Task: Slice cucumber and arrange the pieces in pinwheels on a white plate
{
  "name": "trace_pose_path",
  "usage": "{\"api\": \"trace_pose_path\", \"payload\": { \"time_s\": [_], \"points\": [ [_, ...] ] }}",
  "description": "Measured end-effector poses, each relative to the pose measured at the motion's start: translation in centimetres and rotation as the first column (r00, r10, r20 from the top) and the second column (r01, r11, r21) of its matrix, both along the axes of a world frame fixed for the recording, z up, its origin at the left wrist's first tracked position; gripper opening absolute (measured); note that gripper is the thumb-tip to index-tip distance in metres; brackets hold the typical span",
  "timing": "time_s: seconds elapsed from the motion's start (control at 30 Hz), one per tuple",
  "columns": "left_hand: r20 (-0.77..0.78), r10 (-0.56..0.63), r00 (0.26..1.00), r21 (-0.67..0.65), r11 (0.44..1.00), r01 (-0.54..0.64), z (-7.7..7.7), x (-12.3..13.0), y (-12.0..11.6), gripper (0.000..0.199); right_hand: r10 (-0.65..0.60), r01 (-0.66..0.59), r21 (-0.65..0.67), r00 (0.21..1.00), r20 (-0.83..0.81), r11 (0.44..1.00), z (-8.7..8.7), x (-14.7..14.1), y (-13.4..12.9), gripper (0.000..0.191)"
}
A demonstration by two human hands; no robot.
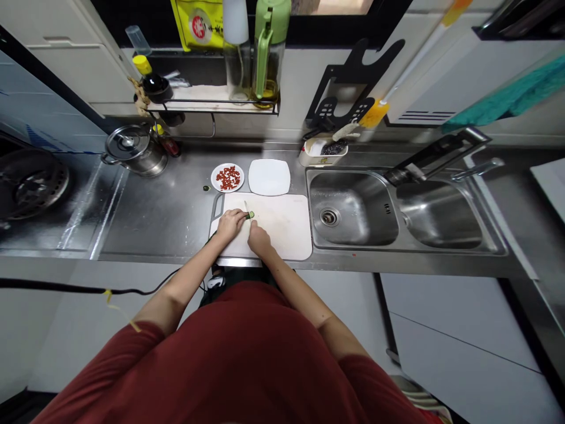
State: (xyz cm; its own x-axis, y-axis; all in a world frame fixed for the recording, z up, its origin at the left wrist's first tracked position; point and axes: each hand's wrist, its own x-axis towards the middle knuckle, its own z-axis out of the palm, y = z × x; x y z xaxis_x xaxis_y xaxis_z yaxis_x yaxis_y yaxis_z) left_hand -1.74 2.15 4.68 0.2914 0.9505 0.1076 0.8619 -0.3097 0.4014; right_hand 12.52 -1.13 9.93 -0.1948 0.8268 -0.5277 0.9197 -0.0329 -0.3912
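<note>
A white cutting board [285,229] lies on the steel counter in front of me. My left hand [231,225] is closed around a short green piece of vegetable, which looks like cucumber [251,215]; its pale cut end faces right. My right hand [259,239] is wrapped round the handle of a small knife [246,205], whose thin blade points away from me beside the piece. The handle is hidden in the fist. Just behind the board stand a round white plate [215,179] with diced red bits [228,177] and a white square plate [269,177].
Right of the board is a steel double sink [357,206] with a faucet [441,156]. A lidded pot [135,150] stands at the back left, near a gas burner [33,182]. Bottles sit on a wall rack [207,106]. A small dark scrap [206,188] lies left of the plates.
</note>
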Motion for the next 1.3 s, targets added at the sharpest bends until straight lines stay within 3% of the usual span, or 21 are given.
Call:
{"api": "trace_pose_path", "payload": {
  "time_s": [0.4, 0.93, 1.3],
  "points": [
    [-0.001, 0.003, 1.0, 0.013, 1.0, -0.003, 0.1, 0.1, -0.1, 0.029, -0.021, 0.022, -0.041, 0.999, 0.032, 0.999, -0.5, 1.0, -2.6, 0.034],
    [0.006, 0.011, 1.0, 0.022, 1.0, -0.011, 0.0, 0.0, -0.1, 0.029, -0.038, 0.037, 0.039, 0.999, 0.016, 0.999, -0.7, -0.9, 0.7, 0.039],
    [0.018, 0.002, 1.0, -0.001, 1.0, -0.002, 0.2, 0.0, 0.0, 0.028, -0.014, 0.016, -0.036, 0.998, 0.054, 0.999, -0.6, 0.5, -2.4, 0.032]
  ]
}}
